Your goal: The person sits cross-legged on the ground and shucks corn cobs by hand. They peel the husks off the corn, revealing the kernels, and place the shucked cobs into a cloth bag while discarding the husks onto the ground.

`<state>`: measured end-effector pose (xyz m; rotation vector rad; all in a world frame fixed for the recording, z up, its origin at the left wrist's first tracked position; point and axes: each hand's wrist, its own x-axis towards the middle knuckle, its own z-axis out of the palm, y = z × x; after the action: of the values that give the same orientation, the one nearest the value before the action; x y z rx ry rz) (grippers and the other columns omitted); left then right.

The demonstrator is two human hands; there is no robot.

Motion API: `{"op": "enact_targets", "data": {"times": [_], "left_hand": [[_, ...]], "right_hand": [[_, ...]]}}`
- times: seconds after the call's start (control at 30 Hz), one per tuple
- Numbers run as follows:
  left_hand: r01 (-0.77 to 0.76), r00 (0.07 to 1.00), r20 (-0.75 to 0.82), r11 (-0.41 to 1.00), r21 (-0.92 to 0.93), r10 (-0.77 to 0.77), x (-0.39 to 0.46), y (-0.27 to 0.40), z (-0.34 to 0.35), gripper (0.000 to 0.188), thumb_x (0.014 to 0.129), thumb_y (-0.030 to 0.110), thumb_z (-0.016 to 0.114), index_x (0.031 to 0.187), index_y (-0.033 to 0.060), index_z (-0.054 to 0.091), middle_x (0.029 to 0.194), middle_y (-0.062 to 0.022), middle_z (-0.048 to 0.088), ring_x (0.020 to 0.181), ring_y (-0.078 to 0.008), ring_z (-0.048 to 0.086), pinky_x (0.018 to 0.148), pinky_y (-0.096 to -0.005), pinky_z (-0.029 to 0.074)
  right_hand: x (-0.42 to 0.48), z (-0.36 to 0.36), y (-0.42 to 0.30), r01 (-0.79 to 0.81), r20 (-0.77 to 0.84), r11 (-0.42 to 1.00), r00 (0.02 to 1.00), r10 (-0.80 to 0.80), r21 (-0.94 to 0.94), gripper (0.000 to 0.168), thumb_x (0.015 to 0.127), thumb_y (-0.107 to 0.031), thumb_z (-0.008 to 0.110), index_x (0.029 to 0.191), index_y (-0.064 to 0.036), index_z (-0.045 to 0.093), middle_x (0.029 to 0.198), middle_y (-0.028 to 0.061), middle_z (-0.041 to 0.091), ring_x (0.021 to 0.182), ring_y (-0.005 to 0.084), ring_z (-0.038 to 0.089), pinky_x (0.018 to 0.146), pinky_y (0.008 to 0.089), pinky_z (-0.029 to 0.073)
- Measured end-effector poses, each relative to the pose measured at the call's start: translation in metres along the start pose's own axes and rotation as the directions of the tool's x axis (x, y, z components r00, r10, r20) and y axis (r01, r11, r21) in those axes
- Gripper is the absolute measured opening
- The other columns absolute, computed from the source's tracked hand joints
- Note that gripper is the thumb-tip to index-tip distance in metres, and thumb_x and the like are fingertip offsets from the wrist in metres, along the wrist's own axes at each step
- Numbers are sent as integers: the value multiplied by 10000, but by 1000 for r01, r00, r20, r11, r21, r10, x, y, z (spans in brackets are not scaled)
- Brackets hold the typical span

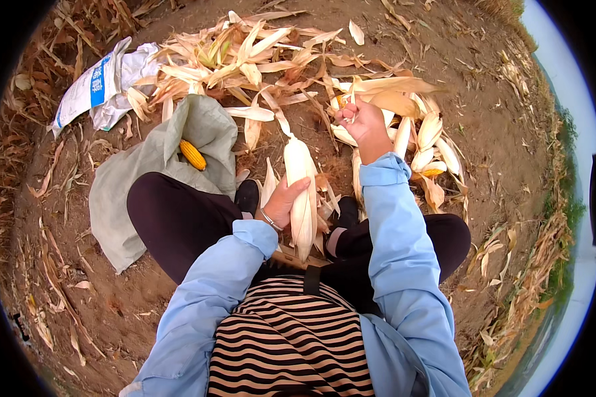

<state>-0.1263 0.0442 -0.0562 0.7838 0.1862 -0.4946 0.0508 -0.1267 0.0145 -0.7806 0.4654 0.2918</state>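
My left hand (282, 201), with a bangle at the wrist, grips an ear of corn in its pale husk (303, 198), upright between my knees. My right hand (355, 116) is raised at the upper right, its fingers closed on a thin strip of dry husk (353, 94). It is over a heap of corn ears in husks (429, 130), where a little yellow kernel shows. On the left, a bare yellow corn cob (192, 155) lies at the mouth of a grey-green cloth sack (124, 198).
A pile of loose dry husks (258, 54) lies on the soil ahead of me. To its left is a crumpled white and blue plastic sack (92, 89) bearing writing. My shoes and bent knees frame the held ear. Dry stalks (5, 164) border the far left.
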Motion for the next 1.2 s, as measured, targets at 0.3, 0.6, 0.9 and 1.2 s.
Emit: {"op": "enact_targets", "data": {"times": [0.3,0.6,0.9,1.2], "left_hand": [[-218,973,6,928,-302,231,9,32,-9,513,978,415,284,1325,40,331,1204,-161,509,1066,-306,539,942,-443,419],[-344,936,-59,870,-354,346,22,27,-29,349,955,234,422,1252,59,371,1192,-94,499,1097,-244,506,962,-421,408],[-358,932,-118,918,-172,342,14,27,-20,452,837,78,641,1220,49,403,1146,-89,528,1060,-234,538,919,-393,453],[-245,970,-20,969,-46,244,17,24,-24,525,861,268,635,1261,21,401,1194,-99,522,1095,-222,521,955,-380,426]], "right_hand": [[12,-12,57,153,121,361,986,-110,-920,318,859,-219,595,1079,4,536,940,79,588,849,170,551,699,303,483],[-95,-23,116,460,433,19,848,-306,-888,307,721,-192,718,914,-1,575,774,123,599,678,219,580,630,314,461],[-90,-32,111,418,407,43,899,-162,-907,283,709,-142,732,852,15,546,681,55,541,609,114,461,566,273,403],[-99,-37,119,282,260,419,959,-111,-863,136,778,-73,649,805,1,538,677,-1,530,606,69,434,545,255,383]]}}
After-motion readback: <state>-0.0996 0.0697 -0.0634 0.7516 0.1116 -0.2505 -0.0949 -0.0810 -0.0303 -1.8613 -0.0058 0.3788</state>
